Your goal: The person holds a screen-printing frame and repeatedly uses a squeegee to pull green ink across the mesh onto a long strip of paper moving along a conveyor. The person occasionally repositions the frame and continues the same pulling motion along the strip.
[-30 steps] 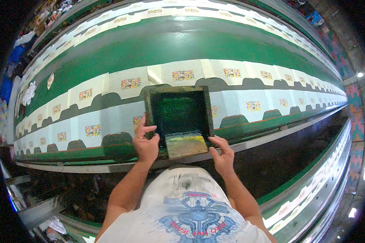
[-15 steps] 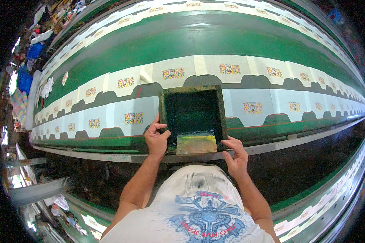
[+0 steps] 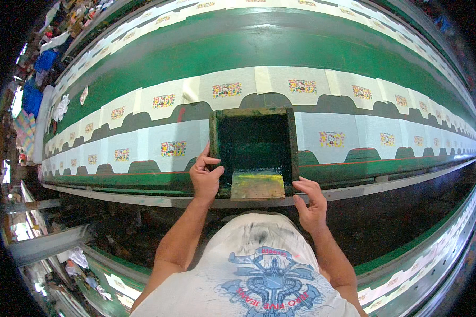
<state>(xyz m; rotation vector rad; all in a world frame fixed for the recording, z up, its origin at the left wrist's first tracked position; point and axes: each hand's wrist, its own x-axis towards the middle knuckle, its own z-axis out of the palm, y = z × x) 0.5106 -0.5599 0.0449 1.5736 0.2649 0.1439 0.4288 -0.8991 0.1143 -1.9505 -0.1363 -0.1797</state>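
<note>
A dark, ink-stained square wooden screen frame (image 3: 253,112) lies over the nearer row of pale printed pieces (image 3: 357,138) on the long green table (image 3: 280,45). My left hand (image 3: 205,177) grips its left side near the lower corner, with thumb and fingers curled. On the opposite side, my right hand (image 3: 309,201) holds the lower-right corner with bent fingertips. Inside the frame's lower part, between my hands, a flat board (image 3: 257,185) smeared with yellow and green leans over the front edge. The frame hides the surface under it.
A second row of printed pieces (image 3: 227,90) runs behind, and more rows line the far edge. Heaped cloths (image 3: 47,58) sit at far left. A metal rail (image 3: 354,193) runs along the near edge, above a dark gap. Metal beams (image 3: 50,244) and another printed table (image 3: 391,290) lie lower down.
The frame has shifted right along the table, both hands moving with it, and a colourful print to its left now shows fully. The shift is mostly in the earlier half second.
</note>
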